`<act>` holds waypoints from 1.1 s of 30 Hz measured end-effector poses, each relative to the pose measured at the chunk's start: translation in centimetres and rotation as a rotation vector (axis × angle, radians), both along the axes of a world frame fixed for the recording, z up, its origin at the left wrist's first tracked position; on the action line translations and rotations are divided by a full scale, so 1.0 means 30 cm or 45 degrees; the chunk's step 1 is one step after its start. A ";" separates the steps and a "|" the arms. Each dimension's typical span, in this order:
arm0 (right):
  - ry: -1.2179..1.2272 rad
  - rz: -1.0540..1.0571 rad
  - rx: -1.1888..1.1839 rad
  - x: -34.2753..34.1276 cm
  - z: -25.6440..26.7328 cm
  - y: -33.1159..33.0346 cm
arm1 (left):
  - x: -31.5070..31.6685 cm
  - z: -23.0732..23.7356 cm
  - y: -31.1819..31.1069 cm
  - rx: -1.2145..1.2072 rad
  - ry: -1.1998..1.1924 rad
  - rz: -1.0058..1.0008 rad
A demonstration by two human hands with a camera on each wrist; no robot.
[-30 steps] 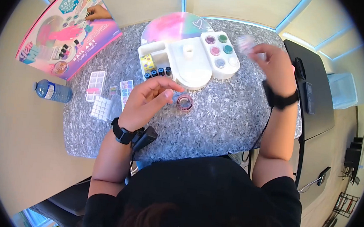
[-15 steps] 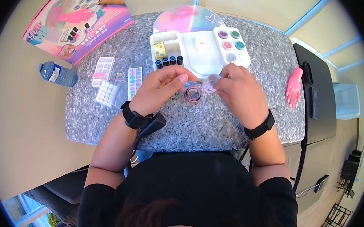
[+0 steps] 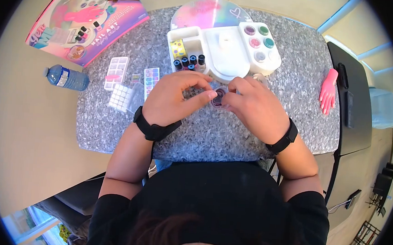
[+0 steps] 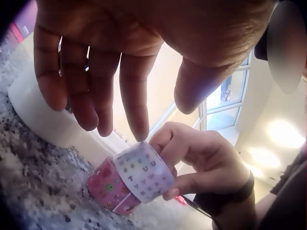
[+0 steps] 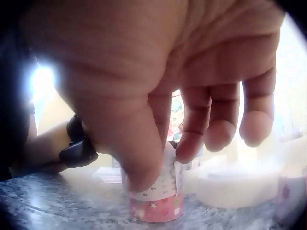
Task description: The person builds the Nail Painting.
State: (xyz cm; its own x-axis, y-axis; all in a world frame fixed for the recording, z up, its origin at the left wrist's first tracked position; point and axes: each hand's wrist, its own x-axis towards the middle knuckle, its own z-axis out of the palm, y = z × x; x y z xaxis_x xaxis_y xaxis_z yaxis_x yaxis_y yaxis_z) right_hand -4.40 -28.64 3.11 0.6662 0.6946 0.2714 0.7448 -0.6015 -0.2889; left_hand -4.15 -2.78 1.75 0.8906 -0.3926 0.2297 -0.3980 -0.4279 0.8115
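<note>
My right hand (image 3: 259, 106) pinches a white sticker roll (image 4: 145, 172) printed with rows of tiny shapes. This roll sits over a pink patterned sticker roll (image 4: 111, 187) on the tabletop, its lower edge overlapping the pink one. My left hand (image 3: 173, 96) hovers just left of the rolls with loosely bent fingers. In the left wrist view its index fingertip comes right at the white roll's upper rim. A further clear roll (image 3: 259, 79) stands beyond the right hand, by the white nail art tray (image 3: 243, 71).
Nail polish bottles (image 3: 192, 61) and a yellow dotted roll (image 3: 178, 48) sit in the tray, beside glitter pots (image 3: 255, 43). Leftward lie a sticker sheet (image 3: 151, 79), white cases (image 3: 120, 96), a water bottle (image 3: 67, 78) and a box (image 3: 82, 28). A pink model hand (image 3: 328, 93) lies at right.
My right hand has come from right of the tray to the tray's front, bringing a roll to the pink one. The left hand has stayed beside the rolls. The head view has shifted.
</note>
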 end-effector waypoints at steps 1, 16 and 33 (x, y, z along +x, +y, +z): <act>0.042 0.014 0.006 0.002 -0.003 0.001 | 0.002 0.009 -0.001 0.035 0.037 -0.007; 0.066 0.022 -0.006 0.018 -0.008 0.007 | -0.009 -0.018 -0.025 0.202 0.237 0.114; 0.206 0.070 0.061 0.030 -0.035 0.002 | -0.012 -0.013 -0.037 0.218 0.283 0.157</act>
State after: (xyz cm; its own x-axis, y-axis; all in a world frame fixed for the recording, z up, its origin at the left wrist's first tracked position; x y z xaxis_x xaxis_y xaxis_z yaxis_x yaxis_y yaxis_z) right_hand -3.51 -28.57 2.05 0.6653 0.7199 0.1978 0.7178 -0.5438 -0.4348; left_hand -4.51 -3.89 1.35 0.9548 -0.2948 -0.0366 -0.1552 -0.6000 0.7848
